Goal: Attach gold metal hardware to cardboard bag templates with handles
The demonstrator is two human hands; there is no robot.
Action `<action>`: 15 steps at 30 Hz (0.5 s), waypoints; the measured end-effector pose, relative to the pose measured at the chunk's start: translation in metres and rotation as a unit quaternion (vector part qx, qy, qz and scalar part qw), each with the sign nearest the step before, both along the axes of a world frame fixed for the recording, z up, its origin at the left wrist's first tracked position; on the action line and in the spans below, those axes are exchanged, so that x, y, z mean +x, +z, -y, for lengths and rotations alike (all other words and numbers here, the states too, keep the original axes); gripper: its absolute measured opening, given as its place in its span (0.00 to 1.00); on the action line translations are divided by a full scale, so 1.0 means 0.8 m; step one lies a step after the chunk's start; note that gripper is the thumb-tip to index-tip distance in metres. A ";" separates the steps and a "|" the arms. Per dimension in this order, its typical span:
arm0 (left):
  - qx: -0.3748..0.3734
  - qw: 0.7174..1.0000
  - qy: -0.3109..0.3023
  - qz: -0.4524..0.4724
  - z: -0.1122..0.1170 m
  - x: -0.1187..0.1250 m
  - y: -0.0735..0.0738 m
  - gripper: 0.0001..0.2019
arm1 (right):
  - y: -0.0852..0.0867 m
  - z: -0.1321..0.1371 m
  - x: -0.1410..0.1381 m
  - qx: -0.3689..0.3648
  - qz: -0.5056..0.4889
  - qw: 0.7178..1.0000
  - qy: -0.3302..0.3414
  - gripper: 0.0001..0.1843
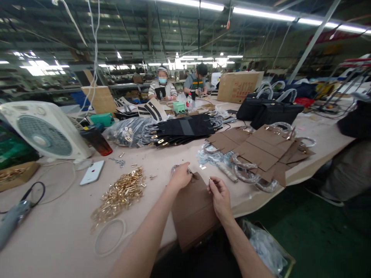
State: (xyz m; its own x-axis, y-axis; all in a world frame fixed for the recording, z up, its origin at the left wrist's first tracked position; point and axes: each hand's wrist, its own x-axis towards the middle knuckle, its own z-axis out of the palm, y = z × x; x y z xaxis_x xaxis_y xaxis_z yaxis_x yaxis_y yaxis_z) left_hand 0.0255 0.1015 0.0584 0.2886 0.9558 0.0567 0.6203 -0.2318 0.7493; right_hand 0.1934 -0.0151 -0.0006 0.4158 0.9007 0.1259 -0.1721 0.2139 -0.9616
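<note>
A brown bag panel [193, 212] lies in front of me at the table edge, its lower end over my lap. My left hand [180, 178] is closed at its far edge, fingers around the metal fitting [189, 170] there. Part of a plastic-wrapped handle [174, 168] shows behind those fingers. Over the panel's right side, my right hand [220, 196] pinches a tiny pale piece between thumb and forefinger, too small to name. To the left lies a pile of gold metal fittings [125, 193], with a few loose ones beside it.
Brown bag panels with wrapped handles [261, 150] are stacked at right, black panels [185, 127] farther back. A white phone [92, 172], a fan [46, 129], a dark tumbler [97, 141] and a clear ring [109, 237] lie left. Two people sit across the table.
</note>
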 end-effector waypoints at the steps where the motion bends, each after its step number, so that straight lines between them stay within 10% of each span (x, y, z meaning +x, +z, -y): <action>1: 0.002 0.999 -0.036 -0.037 -0.004 0.003 0.001 0.20 | 0.001 0.001 0.000 -0.002 0.005 1.000 0.003 0.19; 10: 0.038 0.954 -0.208 -0.211 -0.034 0.021 0.042 0.03 | 0.012 0.000 -0.003 -0.041 0.047 0.998 0.025 0.19; 15: 0.063 0.963 -0.201 -0.170 -0.016 0.049 0.051 0.16 | 0.018 -0.016 -0.017 -0.045 0.153 0.984 0.075 0.14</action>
